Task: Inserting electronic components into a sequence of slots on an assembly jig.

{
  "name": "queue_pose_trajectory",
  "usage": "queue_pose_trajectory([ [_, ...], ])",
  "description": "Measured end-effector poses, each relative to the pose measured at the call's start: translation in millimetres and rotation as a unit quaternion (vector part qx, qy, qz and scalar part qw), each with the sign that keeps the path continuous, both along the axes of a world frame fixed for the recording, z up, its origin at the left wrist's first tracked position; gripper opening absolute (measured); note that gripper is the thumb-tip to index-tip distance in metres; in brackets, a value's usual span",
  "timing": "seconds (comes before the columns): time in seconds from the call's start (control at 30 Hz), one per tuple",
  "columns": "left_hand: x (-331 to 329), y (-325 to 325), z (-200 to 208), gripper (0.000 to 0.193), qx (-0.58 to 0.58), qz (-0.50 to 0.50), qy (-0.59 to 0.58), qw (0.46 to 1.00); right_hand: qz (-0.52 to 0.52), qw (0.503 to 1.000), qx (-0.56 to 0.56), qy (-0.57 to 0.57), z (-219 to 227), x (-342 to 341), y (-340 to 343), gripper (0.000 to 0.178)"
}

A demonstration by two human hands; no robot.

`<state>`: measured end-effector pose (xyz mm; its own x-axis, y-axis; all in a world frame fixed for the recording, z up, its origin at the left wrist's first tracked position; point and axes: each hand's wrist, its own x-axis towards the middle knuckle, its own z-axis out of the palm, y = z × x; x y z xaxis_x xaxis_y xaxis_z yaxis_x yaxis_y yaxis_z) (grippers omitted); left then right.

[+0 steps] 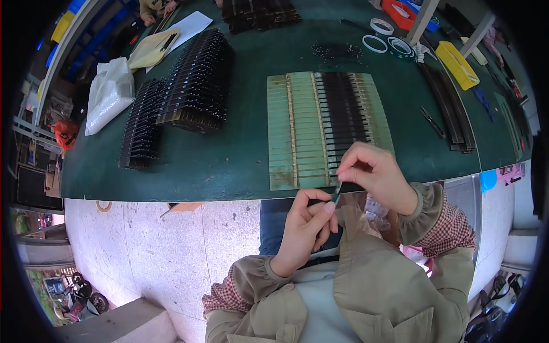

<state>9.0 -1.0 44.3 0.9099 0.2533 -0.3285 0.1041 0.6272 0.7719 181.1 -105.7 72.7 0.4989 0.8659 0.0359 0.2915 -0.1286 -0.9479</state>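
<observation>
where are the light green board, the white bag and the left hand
Light green board [307,128]: head view, bare left half
White bag [108,96]: head view, its middle
Left hand [306,228]: head view, middle of hand

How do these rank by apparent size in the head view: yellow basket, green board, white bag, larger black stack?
1. Green board
2. Larger black stack
3. White bag
4. Yellow basket

Wide fisheye view from the head, down onto the nearby hands [309,228].
</observation>
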Motion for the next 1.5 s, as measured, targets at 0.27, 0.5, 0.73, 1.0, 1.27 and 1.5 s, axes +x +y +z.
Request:
queue_pose_trajectory([
  [0.27, -2, -18, -51, 0.021, -0.044, -0.19, 0.048, 0.98, -0.214, 0.93, 0.163, -0.252, 34, 165, 54, 0.01],
  [0.5, -12, -9, -46, 0.025, 0.082, -0.218, -0.09, 0.968, 0.016, 0.988, -0.002, -0.154, -48, 227, 122, 0.005],
  [0.73, -13, 3, -58, 0.027, 0.144, -0.248, -0.115, 0.951, -0.01, 0.967, 0.0, -0.253, -66, 203, 137, 0.007],
  [1.0, -13, -1, -64, 0.025, 0.161, -0.224, -0.099, 0.956, -0.031, 0.948, 0.019, -0.317, -73, 205, 136, 0.008],
  [1.27, -10, -1, -63, 0.025, 0.16, -0.266, -0.081, 0.947, -0.026, 0.932, -0.029, -0.362, -59, 212, 136, 0.007],
  [1.5, -10, -3, -64, 0.025, 0.171, -0.259, -0.093, 0.946, 0.07, 0.876, 0.033, -0.477, -62, 186, 113, 0.016],
])
